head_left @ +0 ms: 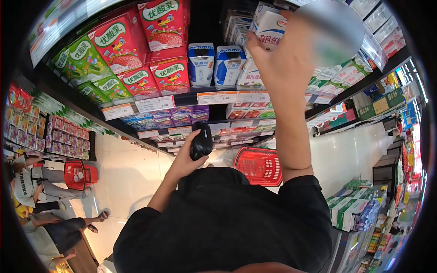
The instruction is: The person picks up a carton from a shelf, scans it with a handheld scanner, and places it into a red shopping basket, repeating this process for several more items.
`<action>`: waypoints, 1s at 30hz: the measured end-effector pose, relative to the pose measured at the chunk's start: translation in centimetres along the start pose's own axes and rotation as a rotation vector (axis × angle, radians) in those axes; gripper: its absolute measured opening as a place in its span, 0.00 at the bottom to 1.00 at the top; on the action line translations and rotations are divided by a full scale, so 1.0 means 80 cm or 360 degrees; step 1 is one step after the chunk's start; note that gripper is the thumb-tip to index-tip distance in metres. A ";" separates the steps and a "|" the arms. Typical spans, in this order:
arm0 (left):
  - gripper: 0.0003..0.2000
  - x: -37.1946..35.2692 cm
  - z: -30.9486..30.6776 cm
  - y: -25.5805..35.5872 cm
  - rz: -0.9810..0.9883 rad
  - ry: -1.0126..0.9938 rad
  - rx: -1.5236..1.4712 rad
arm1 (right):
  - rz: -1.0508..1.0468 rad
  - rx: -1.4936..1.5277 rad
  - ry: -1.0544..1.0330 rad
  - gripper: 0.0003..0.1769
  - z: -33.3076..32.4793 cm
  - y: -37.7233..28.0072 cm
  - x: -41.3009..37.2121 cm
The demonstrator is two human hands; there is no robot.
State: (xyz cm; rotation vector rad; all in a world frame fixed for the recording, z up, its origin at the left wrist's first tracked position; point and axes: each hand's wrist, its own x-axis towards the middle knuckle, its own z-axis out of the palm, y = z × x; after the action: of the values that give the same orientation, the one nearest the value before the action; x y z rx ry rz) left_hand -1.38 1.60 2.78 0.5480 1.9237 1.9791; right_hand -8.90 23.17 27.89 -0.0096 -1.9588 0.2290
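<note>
My right hand [287, 59] is raised to the shelf with its thumb and a finger around a white milk carton [269, 28] with dark lettering. A grey blur hides part of this hand and the carton's right side. Another white carton [251, 75] stands just below it. Low in front of my body, my left hand [185, 159] is closed around a smooth, rounded black device [202, 140]. Two blue-and-white drink cartons [229, 66] stand left of my right hand on the same shelf.
Red strawberry drink boxes [169, 75] and green ones [82, 57] fill the shelf's left side. Price labels [217, 98] line its edge. A red shopping basket [259, 166] is on the floor near me. Other people with a red basket [80, 174] are at the left.
</note>
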 end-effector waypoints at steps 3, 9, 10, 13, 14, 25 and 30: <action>0.43 0.000 -0.001 0.000 -0.0046 -0.0022 0.0018 | -0.0060 0.0034 0.0091 0.31 0.003 0.011 -0.001; 0.42 -0.001 -0.003 -0.011 -0.0010 0.0068 0.0092 | -0.0182 0.0127 0.0145 0.31 0.012 0.023 0.001; 0.42 0.000 -0.003 -0.013 0.0041 0.0068 0.0097 | -0.0259 0.0145 0.0146 0.31 0.014 0.026 0.001; 0.41 -0.005 -0.006 -0.006 0.0015 0.0072 0.0140 | -0.0285 0.0273 0.0205 0.30 0.009 0.021 0.000; 0.41 -0.006 -0.006 -0.001 0.0010 0.0076 0.0173 | -0.0404 0.0208 0.0316 0.29 0.014 0.025 -0.003; 0.40 -0.005 -0.008 0.000 -0.0127 -0.0016 0.0097 | -0.0434 0.0340 -0.0785 0.37 0.023 0.006 -0.070; 0.42 -0.004 -0.006 -0.007 -0.0137 -0.0064 0.0123 | -0.0540 0.0188 -0.0788 0.32 0.016 0.013 -0.065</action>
State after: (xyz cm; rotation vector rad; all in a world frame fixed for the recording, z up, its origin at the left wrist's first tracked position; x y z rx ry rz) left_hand -1.38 1.07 2.16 0.5119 1.9724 1.8342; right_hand -8.17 23.40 22.47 0.4943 -2.3917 0.1284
